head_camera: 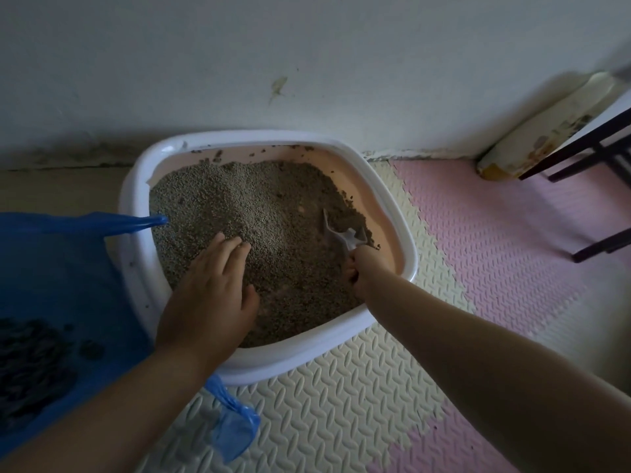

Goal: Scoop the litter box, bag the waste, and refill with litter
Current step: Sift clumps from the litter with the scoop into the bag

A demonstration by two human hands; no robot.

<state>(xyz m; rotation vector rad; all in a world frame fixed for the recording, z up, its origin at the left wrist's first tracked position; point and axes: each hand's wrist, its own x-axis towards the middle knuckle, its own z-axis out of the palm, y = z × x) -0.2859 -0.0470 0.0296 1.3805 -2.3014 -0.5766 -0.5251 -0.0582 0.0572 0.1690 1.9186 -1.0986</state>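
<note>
A pink litter box with a white rim stands on the floor against the wall, holding grey-brown litter. My right hand grips the handle of a pale scoop, its blade dug into the litter at the box's right side. My left hand rests flat on the litter in the near middle, fingers spread, holding nothing. A blue plastic bag lies open to the left of the box, with dark clumps of waste inside it.
A wall rises right behind the box. Cream and pink foam floor mats cover the floor to the right and front. A tall pale sack leans in the right corner beside black furniture legs.
</note>
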